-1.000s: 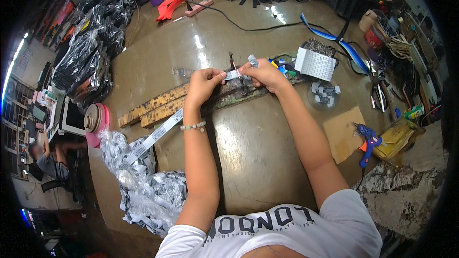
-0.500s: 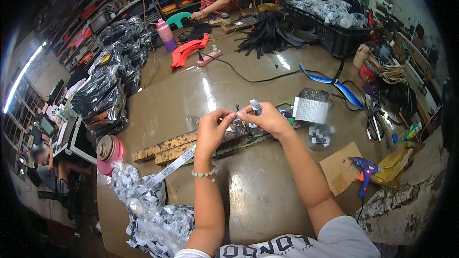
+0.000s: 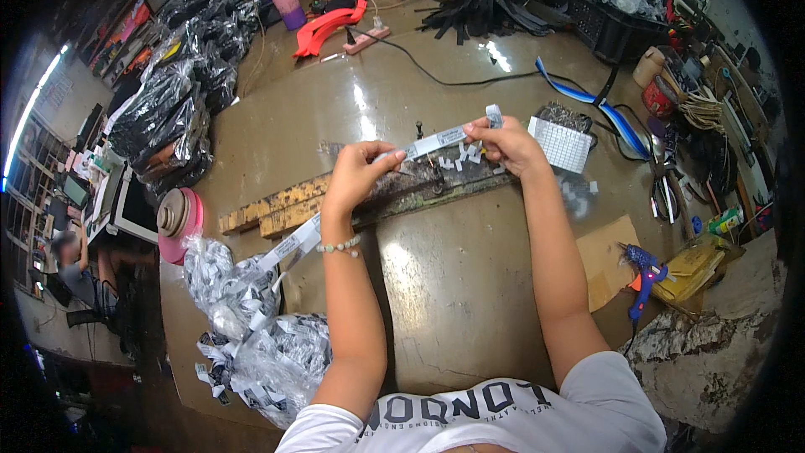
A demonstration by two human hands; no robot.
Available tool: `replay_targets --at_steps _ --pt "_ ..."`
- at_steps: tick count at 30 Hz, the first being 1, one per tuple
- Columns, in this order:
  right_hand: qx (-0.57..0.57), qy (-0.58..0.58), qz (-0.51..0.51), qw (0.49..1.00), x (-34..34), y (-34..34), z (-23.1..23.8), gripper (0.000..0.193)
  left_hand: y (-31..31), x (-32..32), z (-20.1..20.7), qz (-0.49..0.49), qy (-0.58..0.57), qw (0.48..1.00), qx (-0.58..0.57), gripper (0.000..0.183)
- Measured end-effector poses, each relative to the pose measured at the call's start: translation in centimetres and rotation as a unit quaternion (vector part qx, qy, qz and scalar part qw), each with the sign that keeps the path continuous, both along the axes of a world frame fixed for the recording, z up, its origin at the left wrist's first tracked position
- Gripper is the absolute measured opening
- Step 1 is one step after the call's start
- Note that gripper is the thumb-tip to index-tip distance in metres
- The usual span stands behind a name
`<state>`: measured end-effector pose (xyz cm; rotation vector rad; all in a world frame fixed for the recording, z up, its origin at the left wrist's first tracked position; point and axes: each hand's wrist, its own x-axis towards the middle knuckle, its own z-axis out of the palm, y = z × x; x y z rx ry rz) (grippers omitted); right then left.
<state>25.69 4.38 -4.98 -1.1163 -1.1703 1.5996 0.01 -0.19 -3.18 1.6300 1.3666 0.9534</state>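
A white printed label strip (image 3: 434,142) stretches between my two hands above the middle of the table. My left hand (image 3: 359,176) pinches it at the left, thumb against fingers. My right hand (image 3: 510,144) pinches the other end, with a short folded bit standing up past the fingers. Beyond my left wrist the strip runs down to a heap of label strips and clear plastic (image 3: 281,361). Beneath the hands lie worn wooden bars (image 3: 289,206) with an upright metal pin (image 3: 419,129) behind them. Small white cut pieces (image 3: 459,159) are scattered near the right hand.
A pink tape roll (image 3: 192,214) is at the left edge, near black bundles in plastic (image 3: 180,84). To the right are a white gridded block (image 3: 560,144), scissors (image 3: 664,193), cardboard (image 3: 610,264) and a blue glue gun (image 3: 644,273). A black cable (image 3: 436,80) crosses behind.
My hands were close together and have moved apart, drawing the label strip out between them. The view has tilted down, so the co-worker across the table shows only by an arm.
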Motion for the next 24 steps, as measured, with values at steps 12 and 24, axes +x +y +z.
replay_targets --at_steps 12,24 --pt "-0.01 0.012 0.028 0.999 0.1 0.6 -1.5 0.018 0.8 -0.3 -2.3 0.002 -0.057 0.996 -0.074 0.022" --pt "-0.032 -0.004 0.056 0.998 0.3 0.6 -1.5 0.016 0.7 -0.8 -2.3 -0.007 -0.088 0.991 -0.105 0.021"
